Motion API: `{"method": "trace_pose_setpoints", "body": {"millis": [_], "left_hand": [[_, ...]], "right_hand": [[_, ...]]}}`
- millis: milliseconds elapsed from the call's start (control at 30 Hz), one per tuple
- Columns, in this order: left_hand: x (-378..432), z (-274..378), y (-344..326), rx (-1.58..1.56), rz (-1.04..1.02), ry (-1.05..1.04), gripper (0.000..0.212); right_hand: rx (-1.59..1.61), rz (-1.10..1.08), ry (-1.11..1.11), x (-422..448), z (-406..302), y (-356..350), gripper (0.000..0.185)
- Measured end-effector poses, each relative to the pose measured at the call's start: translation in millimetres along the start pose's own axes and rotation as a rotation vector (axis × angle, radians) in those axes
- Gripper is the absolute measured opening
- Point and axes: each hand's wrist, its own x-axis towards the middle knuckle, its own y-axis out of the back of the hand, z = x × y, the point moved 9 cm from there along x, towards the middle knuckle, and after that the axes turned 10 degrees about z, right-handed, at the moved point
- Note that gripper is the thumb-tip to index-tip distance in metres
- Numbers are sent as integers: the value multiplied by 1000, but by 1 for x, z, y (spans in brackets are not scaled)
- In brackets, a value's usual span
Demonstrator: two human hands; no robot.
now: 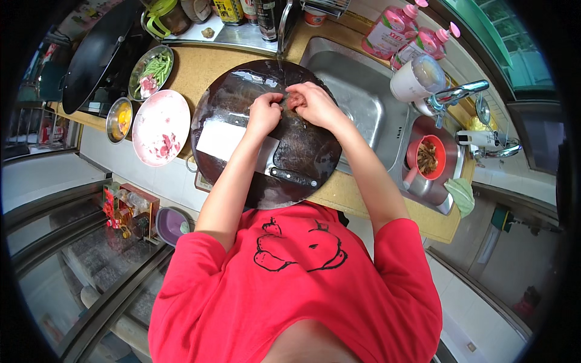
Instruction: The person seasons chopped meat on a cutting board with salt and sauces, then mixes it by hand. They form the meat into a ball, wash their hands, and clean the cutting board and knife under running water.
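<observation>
A dark, wet round chopping board point(299, 149) lies before me on the counter, partly over the sink's left edge. My right hand point(317, 104) grips a small piece of raw meat point(296, 100) over the far part of the board. Close by on its left is my left hand point(265, 114), fingers curled; whether anything is pinched in them is hidden. A cleaver rests flat on the board beneath my left forearm, its broad blade point(220, 139) pointing left and its black handle point(294, 176) towards me.
Left of the board stand a plate with meat slices point(159, 109), a bowl of green beans and meat point(156, 68), a bowl of eggs point(120, 120) and a black wok point(97, 59). A steel sink point(363, 72) is at right, with a red strainer point(438, 170) and faucet point(463, 90).
</observation>
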Motion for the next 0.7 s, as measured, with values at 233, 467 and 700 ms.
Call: {"method": "trace_pose_setpoints", "body": {"millis": [233,467,700], "left_hand": [[5,-10,-14,0,-75,-79,34],[0,13,12,29,114,-143,25],[4,3,18,-42,132,-105,25]], "right_hand": [[-412,93,-116,-5,-5,21,52],[-558,297,225,-18,-3,-14,29],[-311,282,96,-9,-2,7,28]]}}
